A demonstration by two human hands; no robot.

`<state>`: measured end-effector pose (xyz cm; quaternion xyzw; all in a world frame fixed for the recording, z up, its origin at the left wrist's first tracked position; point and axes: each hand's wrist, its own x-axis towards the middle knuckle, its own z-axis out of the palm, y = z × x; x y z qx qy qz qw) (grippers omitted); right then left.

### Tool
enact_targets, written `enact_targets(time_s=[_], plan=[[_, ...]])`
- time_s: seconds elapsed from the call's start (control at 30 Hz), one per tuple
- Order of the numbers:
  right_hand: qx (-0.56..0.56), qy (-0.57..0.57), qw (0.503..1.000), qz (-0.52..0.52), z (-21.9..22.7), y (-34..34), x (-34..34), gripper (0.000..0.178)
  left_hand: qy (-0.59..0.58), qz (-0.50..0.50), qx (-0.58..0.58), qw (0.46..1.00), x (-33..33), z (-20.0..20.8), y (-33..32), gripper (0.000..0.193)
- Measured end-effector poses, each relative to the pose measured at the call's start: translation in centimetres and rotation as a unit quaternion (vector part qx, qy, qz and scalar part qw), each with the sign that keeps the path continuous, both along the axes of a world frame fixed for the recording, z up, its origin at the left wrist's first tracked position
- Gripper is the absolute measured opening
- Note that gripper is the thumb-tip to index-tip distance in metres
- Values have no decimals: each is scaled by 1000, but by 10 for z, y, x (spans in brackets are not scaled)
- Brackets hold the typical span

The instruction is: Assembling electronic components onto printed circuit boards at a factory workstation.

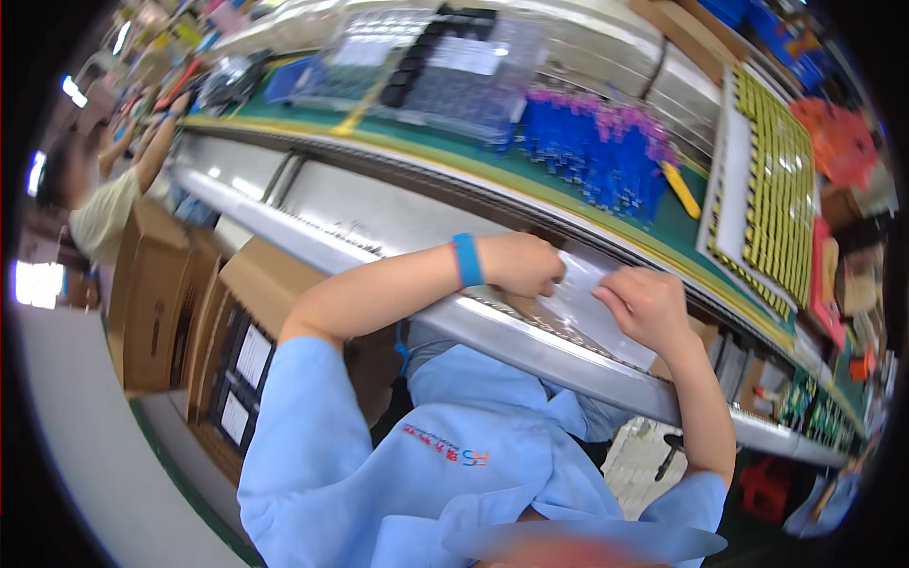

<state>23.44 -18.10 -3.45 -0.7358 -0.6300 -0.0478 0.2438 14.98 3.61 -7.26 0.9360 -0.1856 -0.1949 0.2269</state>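
A clear plastic bag (579,301) lies between my hands, over the metal rail in front of my body. My left hand (524,264), with a blue band (467,259) at its wrist, is closed at the bag's left upper edge. My right hand (650,305) pinches at its right side, thumb pointing left. The fingertips of both hands are partly hidden. Brown material shows beneath the plastic; its kind is unclear.
Above the hands runs a green-topped bench with clear trays (454,90), blue wired parts with pink ends (597,142), a yellow-handled tool (681,189) and a yellow-black striped panel (772,180). Cardboard boxes (147,298) stand at left. Another person (104,222) works at the far left.
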Motion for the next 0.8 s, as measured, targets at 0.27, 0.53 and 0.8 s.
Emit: enact_targets(time_s=[0.27, 0.53, 0.8], plan=[[-197, 28, 979, -37, -5, -2, -2, 19, 30, -8, 51, 998, -7, 4, 5, 26], [-378, 84, 917, -101, -8, -6, 1, 33, 36, -8, 42, 998, -3, -3, 6, 28], [-345, 74, 933, -70, -13, -6, 0, 30, 37, -10, 42, 998, -5, -2, 7, 30]])
